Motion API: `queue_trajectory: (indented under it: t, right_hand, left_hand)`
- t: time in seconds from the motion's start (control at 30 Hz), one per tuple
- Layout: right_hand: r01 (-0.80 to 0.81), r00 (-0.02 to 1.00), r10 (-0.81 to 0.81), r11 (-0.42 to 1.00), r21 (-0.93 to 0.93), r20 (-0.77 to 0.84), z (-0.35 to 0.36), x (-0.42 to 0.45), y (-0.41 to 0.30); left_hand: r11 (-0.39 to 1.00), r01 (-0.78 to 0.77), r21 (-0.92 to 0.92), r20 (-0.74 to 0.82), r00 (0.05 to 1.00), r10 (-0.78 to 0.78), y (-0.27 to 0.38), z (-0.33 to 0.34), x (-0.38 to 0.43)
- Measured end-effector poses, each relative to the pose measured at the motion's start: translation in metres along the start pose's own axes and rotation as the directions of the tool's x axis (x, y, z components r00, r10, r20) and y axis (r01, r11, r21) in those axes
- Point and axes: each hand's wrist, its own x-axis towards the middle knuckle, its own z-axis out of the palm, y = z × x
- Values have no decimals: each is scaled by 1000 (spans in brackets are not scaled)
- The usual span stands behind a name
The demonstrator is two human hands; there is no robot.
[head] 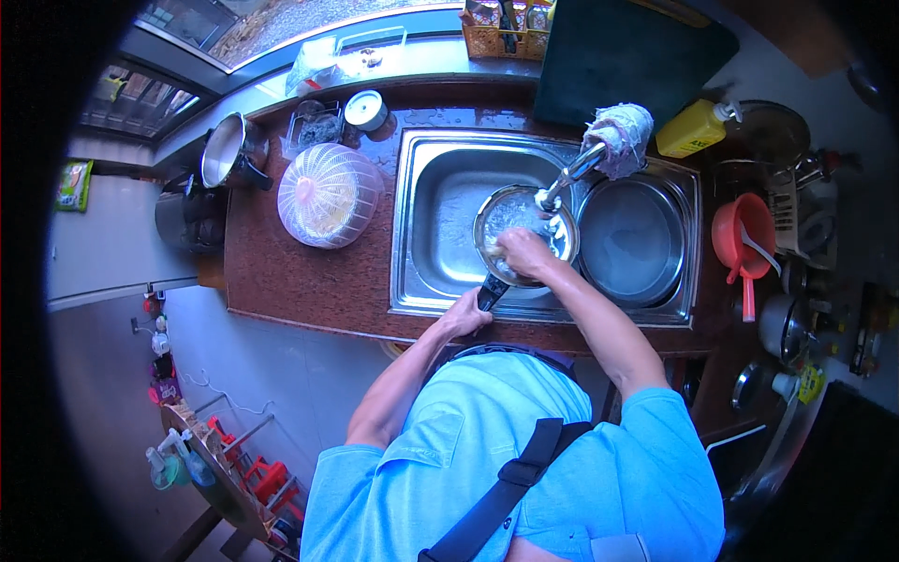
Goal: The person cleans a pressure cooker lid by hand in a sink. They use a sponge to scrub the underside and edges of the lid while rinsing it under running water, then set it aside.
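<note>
A metal pan (480, 242) is held over the left basin of a stainless steel double sink (435, 211), below the faucet (577, 168). My left hand (466, 315) grips its black handle (492, 292) near the sink's front edge. Inside the pan, water looks stirred up and bright. My right hand (523, 251) reaches into it with bent fingers; whether the fingers hold something is hidden. Wrapped cloth (619, 140) covers the faucet's upper part. In the right basin sits a large round metal basin (632, 239) with cloudy water.
Left on the counter are a pink lattice-covered basket (329, 197), a white-lidded container (365, 109) and a metal pot (232, 151). Behind the sink leans a dark green board (625, 63), near a yellow pump bottle (695, 128). A red dipper (743, 232) lies right of the sink.
</note>
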Motion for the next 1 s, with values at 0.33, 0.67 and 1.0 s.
queue_trajectory:
  t: [0.33,0.67,1.0]
  right_hand:
    - [6,1000,-8,989,145,11,-33,-10,-21]
    - [57,998,-53,992,115,-34,-37,-25,-12]
    - [98,994,-99,995,22,42,-42,-38,-20]
  left_hand:
    - [999,20,48,-69,997,-17,-7,-6,5]
    - [999,-22,-45,-71,997,19,3,-6,-1]
    - [999,-50,-19,-136,990,47,-2,-8,3]
